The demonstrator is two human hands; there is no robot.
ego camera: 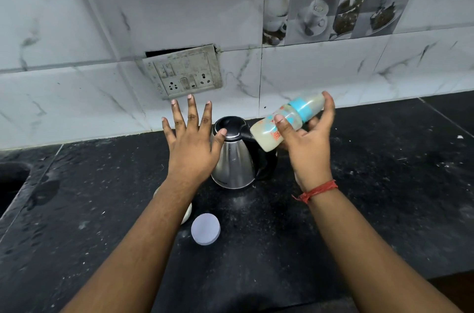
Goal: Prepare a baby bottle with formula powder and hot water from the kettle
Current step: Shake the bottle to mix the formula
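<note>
The black counter (359, 210) carries a steel kettle (234, 158) at centre. The left hand (191, 143) hovers at its ten o'clock, fingers spread, holding nothing. At two o'clock the right hand (305, 138) grips the tilted baby bottle (287, 121), milky and capped. Probably light, smooth plastic; best held around its middle. A round lid (205, 228) lies at six o'clock.

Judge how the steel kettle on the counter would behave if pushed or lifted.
The kettle looks rigid polished steel, so probably slick to bare fingers. Its base is wider than its top, so a push likely slides it on the counter rather than tipping it. How full, hence how heavy, cannot be seen.
</note>
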